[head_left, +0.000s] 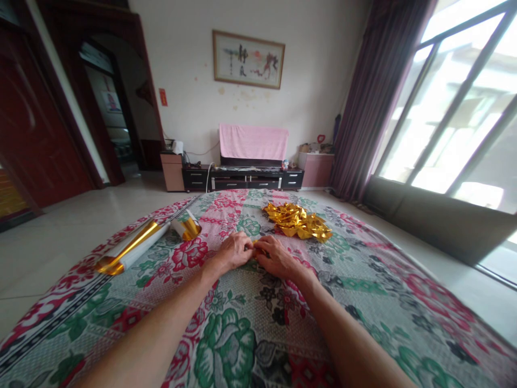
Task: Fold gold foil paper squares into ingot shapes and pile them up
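My left hand (pixel 236 249) and my right hand (pixel 275 255) meet over the middle of the flowered cloth, their fingers closed around a small piece of gold foil paper (pixel 256 245). Most of that piece is hidden by the fingers, so its shape cannot be made out. Just beyond my right hand lies a pile of folded gold foil pieces (pixel 298 220). Left of my left hand rests a small curled stack of gold foil paper (pixel 189 228), white on its back. Farther left is a larger loose roll of gold and white foil paper (pixel 135 247).
A flowered tablecloth (pixel 226 345) covers the rounded table under my arms. Past its far edge stands a low black TV cabinet (pixel 247 179) with a pink cloth (pixel 253 141) draped above it. A purple curtain (pixel 365 102) and a bright window (pixel 456 108) are at the right.
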